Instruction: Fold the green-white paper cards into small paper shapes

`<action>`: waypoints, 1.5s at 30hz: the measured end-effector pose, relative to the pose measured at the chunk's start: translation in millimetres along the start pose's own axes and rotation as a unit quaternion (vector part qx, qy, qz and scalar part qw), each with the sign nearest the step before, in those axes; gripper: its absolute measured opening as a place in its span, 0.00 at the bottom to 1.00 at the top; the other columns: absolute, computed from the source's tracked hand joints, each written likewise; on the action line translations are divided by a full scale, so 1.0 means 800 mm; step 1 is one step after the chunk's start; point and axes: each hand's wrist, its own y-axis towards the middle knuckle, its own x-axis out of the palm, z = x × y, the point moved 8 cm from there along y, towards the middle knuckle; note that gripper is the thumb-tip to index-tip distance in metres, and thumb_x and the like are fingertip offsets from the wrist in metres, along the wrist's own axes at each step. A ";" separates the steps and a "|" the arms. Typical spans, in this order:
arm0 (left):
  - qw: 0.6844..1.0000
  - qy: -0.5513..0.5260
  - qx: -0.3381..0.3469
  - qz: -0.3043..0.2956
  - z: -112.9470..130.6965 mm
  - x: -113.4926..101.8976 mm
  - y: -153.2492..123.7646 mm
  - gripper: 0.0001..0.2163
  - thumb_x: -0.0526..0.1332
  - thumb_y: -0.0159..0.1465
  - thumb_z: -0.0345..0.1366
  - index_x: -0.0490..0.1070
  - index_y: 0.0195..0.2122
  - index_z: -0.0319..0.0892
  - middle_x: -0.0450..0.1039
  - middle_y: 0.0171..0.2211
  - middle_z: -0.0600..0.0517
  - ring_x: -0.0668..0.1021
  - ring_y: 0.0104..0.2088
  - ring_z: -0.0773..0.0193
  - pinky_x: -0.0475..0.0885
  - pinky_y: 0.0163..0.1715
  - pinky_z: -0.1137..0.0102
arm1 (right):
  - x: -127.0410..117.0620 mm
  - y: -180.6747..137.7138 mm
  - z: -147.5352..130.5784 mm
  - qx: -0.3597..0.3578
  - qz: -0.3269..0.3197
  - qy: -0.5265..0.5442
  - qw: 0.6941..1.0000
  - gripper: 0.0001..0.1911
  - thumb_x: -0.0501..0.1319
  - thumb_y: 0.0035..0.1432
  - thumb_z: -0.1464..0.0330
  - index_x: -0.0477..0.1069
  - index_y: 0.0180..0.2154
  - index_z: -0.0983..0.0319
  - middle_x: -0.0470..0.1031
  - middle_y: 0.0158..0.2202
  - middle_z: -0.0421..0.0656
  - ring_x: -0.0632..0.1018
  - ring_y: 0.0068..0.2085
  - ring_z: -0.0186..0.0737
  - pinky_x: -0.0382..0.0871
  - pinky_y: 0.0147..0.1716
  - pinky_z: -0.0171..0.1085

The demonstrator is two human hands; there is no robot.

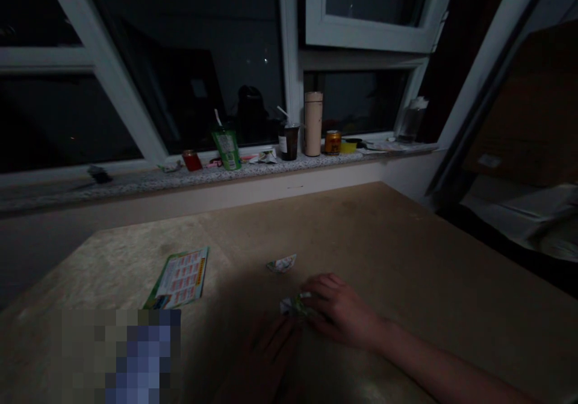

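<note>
Low over the table, both my hands meet at a small white and green printed piece of paper (298, 304) that looks folded. My right hand (338, 307) comes in from the right, its curved fingers closed on the paper's right side. In deep shadow, my left hand (273, 344) has its fingertips pressed on the paper's near left edge. The fingers partly cover the paper, so its full shape is hidden. Just beyond lies another small printed paper piece (283, 264), roughly half-round, which neither hand touches.
A printed leaflet (180, 279) lies to the left on the tan table (361, 229). Along the windowsill (257, 169) stand a red jar (192, 161), a green cup (227, 149), a dark drink cup (288, 142), a beige flask (313, 124) and a gold can (333, 142).
</note>
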 end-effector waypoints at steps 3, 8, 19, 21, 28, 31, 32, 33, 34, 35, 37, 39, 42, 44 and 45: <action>1.000 -0.007 0.028 0.012 0.007 -0.009 0.000 0.28 0.57 0.64 0.33 0.49 0.65 0.43 0.54 0.64 0.46 0.59 0.62 0.52 0.49 0.61 0.50 | -0.004 0.003 0.000 -0.006 0.011 0.036 0.999 0.13 0.55 0.62 0.70 0.71 0.48 0.61 0.74 0.48 0.45 0.70 0.50 0.43 0.60 0.51 0.43; 0.998 -0.019 0.059 -0.004 0.012 -0.009 0.000 0.28 0.56 0.65 0.33 0.48 0.66 0.44 0.53 0.65 0.47 0.59 0.62 0.52 0.52 0.60 0.52 | -0.008 0.006 0.006 0.014 0.033 0.099 0.994 0.11 0.53 0.65 0.71 0.73 0.43 0.61 0.78 0.40 0.43 0.74 0.44 0.39 0.61 0.49 0.41; 0.987 0.002 0.158 -0.007 0.029 0.016 0.006 0.23 0.52 0.65 0.23 0.57 0.61 0.40 0.61 0.61 0.49 0.65 0.59 0.58 0.59 0.60 0.66 | 0.002 0.011 0.032 0.082 0.115 0.209 0.968 0.17 0.52 0.66 0.63 0.71 0.29 0.62 0.74 0.29 0.42 0.75 0.35 0.36 0.65 0.39 0.36; 0.985 0.002 0.174 -0.015 0.032 0.021 0.006 0.24 0.54 0.65 0.24 0.56 0.62 0.40 0.60 0.61 0.49 0.64 0.60 0.58 0.60 0.60 0.65 | 0.010 0.014 0.035 0.088 0.110 0.224 0.964 0.18 0.51 0.66 0.62 0.71 0.28 0.63 0.74 0.28 0.41 0.75 0.33 0.36 0.65 0.36 0.35; 0.984 0.002 0.176 -0.001 0.029 0.031 0.003 0.26 0.54 0.67 0.24 0.51 0.64 0.45 0.57 0.63 0.52 0.63 0.61 0.58 0.58 0.60 0.62 | 0.017 0.011 0.047 0.147 0.116 0.170 0.968 0.22 0.50 0.67 0.59 0.67 0.24 0.62 0.68 0.22 0.38 0.71 0.27 0.34 0.64 0.31 0.34; 0.981 0.025 0.192 0.007 0.030 0.034 0.002 0.25 0.56 0.66 0.24 0.53 0.63 0.43 0.57 0.63 0.52 0.63 0.61 0.57 0.58 0.60 0.62 | 0.018 0.010 0.045 0.152 0.111 0.169 0.968 0.13 0.56 0.64 0.63 0.72 0.30 0.62 0.73 0.27 0.40 0.74 0.33 0.37 0.65 0.38 0.36; 0.981 0.031 0.192 0.008 0.029 0.036 0.002 0.26 0.57 0.66 0.25 0.53 0.63 0.43 0.57 0.63 0.52 0.63 0.60 0.56 0.58 0.60 0.61 | 0.018 0.009 0.045 0.155 0.110 0.167 0.967 0.08 0.58 0.61 0.64 0.73 0.34 0.61 0.75 0.30 0.41 0.75 0.36 0.39 0.65 0.40 0.38; 0.981 0.036 0.189 0.007 0.028 0.036 0.002 0.26 0.57 0.65 0.25 0.53 0.63 0.43 0.57 0.63 0.53 0.63 0.60 0.55 0.58 0.60 0.60 | 0.018 0.008 0.044 0.158 0.108 0.164 0.968 0.07 0.61 0.59 0.66 0.73 0.38 0.61 0.76 0.34 0.42 0.75 0.40 0.41 0.64 0.42 0.39; 0.982 0.038 0.184 0.007 0.027 0.037 0.003 0.27 0.58 0.65 0.25 0.53 0.64 0.44 0.57 0.63 0.54 0.63 0.60 0.54 0.58 0.60 0.59 | 0.018 0.008 0.044 0.158 0.104 0.160 0.969 0.10 0.63 0.57 0.67 0.72 0.43 0.60 0.77 0.38 0.43 0.74 0.43 0.43 0.63 0.44 0.39; 0.983 0.039 0.181 0.005 0.026 0.037 0.003 0.27 0.58 0.65 0.26 0.52 0.64 0.45 0.56 0.63 0.54 0.62 0.60 0.53 0.58 0.59 0.58 | 0.018 0.007 0.042 0.156 0.099 0.155 0.971 0.16 0.64 0.55 0.69 0.70 0.47 0.60 0.76 0.42 0.43 0.73 0.45 0.43 0.63 0.46 0.40; 0.983 0.040 0.178 0.001 0.026 0.038 0.004 0.27 0.58 0.65 0.27 0.52 0.64 0.45 0.55 0.64 0.54 0.61 0.61 0.51 0.58 0.59 0.57 | 0.018 0.007 0.038 0.146 0.090 0.140 0.975 0.25 0.66 0.52 0.71 0.65 0.52 0.60 0.73 0.48 0.44 0.71 0.50 0.44 0.61 0.49 0.42; 0.983 0.047 0.176 -0.005 0.027 0.038 0.004 0.26 0.58 0.66 0.27 0.53 0.64 0.45 0.54 0.64 0.53 0.61 0.61 0.51 0.58 0.59 0.57 | 0.017 0.008 0.034 0.135 0.083 0.124 0.979 0.30 0.67 0.51 0.71 0.63 0.55 0.60 0.71 0.50 0.45 0.69 0.52 0.45 0.59 0.51 0.43; 0.985 0.051 0.162 -0.002 0.027 0.031 0.004 0.26 0.58 0.65 0.29 0.53 0.63 0.43 0.54 0.64 0.49 0.62 0.60 0.52 0.59 0.58 0.59 | 0.015 0.009 0.029 0.124 0.080 0.101 0.984 0.27 0.67 0.51 0.69 0.64 0.53 0.59 0.70 0.50 0.46 0.68 0.52 0.47 0.58 0.51 0.44; 0.989 0.034 0.141 0.009 0.024 0.021 0.004 0.26 0.57 0.64 0.27 0.52 0.63 0.42 0.57 0.63 0.48 0.63 0.60 0.55 0.58 0.59 0.61 | 0.016 0.009 0.026 0.115 0.076 0.082 0.987 0.21 0.66 0.53 0.68 0.66 0.49 0.60 0.70 0.49 0.46 0.68 0.51 0.47 0.58 0.50 0.44; 0.991 0.021 0.129 0.017 0.022 0.015 0.003 0.27 0.56 0.64 0.25 0.52 0.63 0.43 0.59 0.62 0.49 0.64 0.60 0.57 0.57 0.60 0.63 | 0.017 0.009 0.024 0.107 0.072 0.072 0.989 0.18 0.65 0.54 0.67 0.68 0.47 0.60 0.70 0.48 0.46 0.68 0.50 0.47 0.58 0.50 0.44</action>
